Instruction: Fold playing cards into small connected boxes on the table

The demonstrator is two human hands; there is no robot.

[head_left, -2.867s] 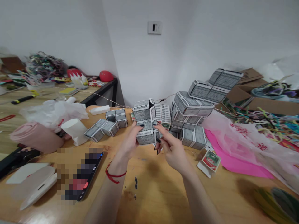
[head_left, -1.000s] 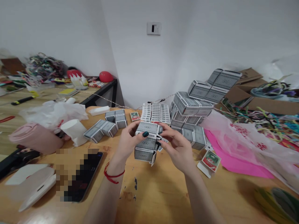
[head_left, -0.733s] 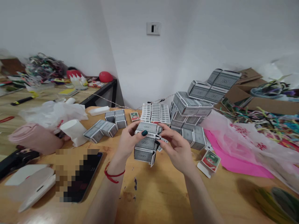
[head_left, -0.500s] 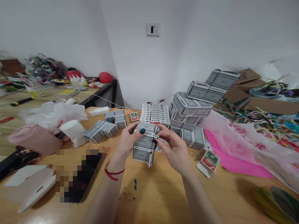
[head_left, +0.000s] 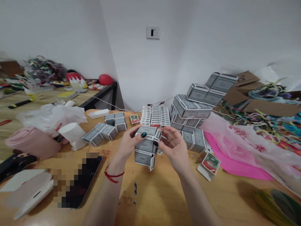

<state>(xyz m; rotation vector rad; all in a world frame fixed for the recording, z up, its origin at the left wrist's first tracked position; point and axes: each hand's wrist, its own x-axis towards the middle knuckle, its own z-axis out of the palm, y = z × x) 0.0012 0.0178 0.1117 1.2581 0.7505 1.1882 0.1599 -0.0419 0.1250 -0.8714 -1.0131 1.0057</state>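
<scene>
My left hand (head_left: 129, 142) grips the left side of a block of grey-patterned playing card boxes (head_left: 144, 146), its thumb lying on the front. On the block's right side, my right hand (head_left: 174, 147) pinches the upper edge with thumb and fingers. A loose white flap hangs from the block's lower right corner, and the block is held above the wooden table (head_left: 155, 201). Behind it stand rows of white-edged card packs (head_left: 155, 114). To the right rises a stepped stack of joined grey card boxes (head_left: 192, 108).
Joined grey boxes (head_left: 101, 133) lie at the left, near a white roll (head_left: 72, 135) and a phone (head_left: 82, 182). An opened red-and-green card box (head_left: 210, 164) rests at the right, beside pink paper (head_left: 237, 166) and a plastic bag (head_left: 254, 144). A tape roll (head_left: 279, 207) sits near the front.
The block has tipped slightly, so more of its top face shows. My right fingers have shifted a little along its right edge. The whole view has drifted slightly.
</scene>
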